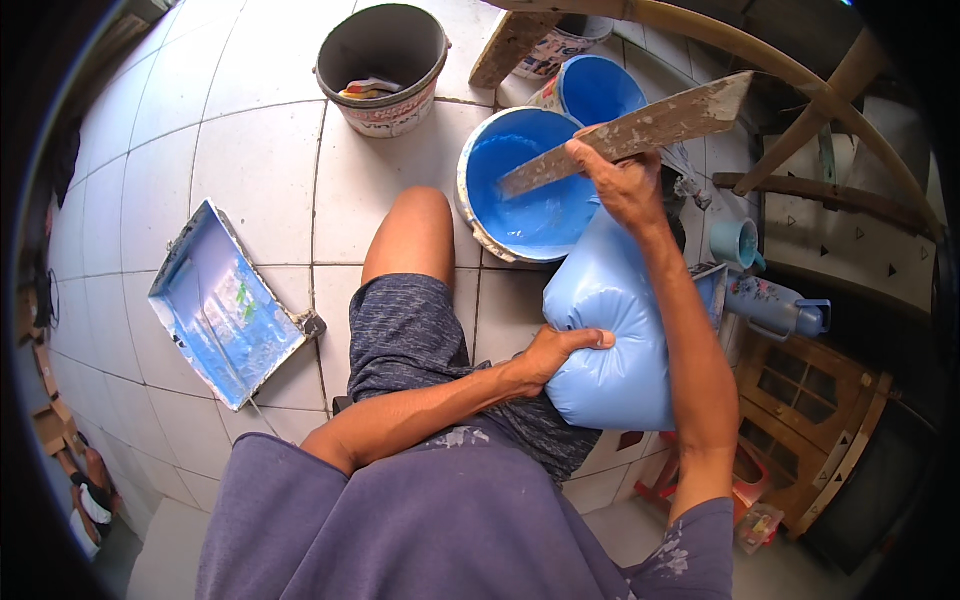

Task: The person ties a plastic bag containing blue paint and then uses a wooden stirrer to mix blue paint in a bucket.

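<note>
Right of centre, the left hand is clutching the blue bag, the right hand the board, ideally tip-low inside the bucket

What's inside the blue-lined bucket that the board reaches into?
Inside the bucket are what looks like glossy blue paint and the end of the board. The board, in the right hand, and the blue bag cover parts of the bucket; its bottom cannot be seen.
</note>
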The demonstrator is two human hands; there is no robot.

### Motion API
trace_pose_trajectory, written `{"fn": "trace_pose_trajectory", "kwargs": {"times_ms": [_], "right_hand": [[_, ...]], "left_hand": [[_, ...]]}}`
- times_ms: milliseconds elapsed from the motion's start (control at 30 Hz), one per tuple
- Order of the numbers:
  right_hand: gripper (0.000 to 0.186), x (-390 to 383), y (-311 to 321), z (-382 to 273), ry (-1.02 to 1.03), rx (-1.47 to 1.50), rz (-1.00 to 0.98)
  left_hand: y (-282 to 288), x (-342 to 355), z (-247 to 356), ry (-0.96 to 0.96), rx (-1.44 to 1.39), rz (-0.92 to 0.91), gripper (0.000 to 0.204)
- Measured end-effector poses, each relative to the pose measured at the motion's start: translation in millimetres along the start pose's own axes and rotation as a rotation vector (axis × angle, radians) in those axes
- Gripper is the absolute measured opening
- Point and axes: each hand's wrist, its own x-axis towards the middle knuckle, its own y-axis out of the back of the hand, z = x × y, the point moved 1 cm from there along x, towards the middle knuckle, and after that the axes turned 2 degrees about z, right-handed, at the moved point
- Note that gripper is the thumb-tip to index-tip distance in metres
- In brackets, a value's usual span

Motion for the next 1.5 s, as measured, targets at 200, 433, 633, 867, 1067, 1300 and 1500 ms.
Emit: {"fn": "trace_pose_trajectory", "kwargs": {"times_ms": [200, 433, 633, 867, 1067, 1300, 1500], "right_hand": [[0.012, -5.3, 27.8, 13.3, -0.069, -0.111, 0.01], [0.017, -15.5, 6.0, -8.9, -0.063, 0.056, -0.101], [0.015, 12.9, 17.1, 3.3, 0.079, -0.121, 0.083], [0.016, -20.1, 37.0, 7.9, -0.048, -0.173, -0.01], [0.017, -19.2, 2.8, -5.9, 0.037, -0.084, -0.065], [0.016, 5.3, 10.8, 2.2, 0.039, -0.188, 0.034], [0.017, -22.9, 13.2, -8.1, -0.01, -0.096, -0.015]], "left_hand": [[0.0, -2.4, 3.4, 0.02, 0.014, 0.001, 0.046], [7.3, 4.7, -7.8, 0.015, -0.001, 0.003, 0.049], [3.0, 1.9, -3.4, 0.049, 0.015, -0.01, 0.053], [3.9, 2.2, -2.4, 0.022, 0.024, -0.008, 0.055], [2.1, 1.2, -1.3, 0.014, 0.032, -0.018, 0.053], [2.4, 0.7, -4.4, 0.017, 0.022, -0.007, 0.049], [5.0, 4.9, -7.1, -0.008, 0.041, -0.002, 0.047]]}}
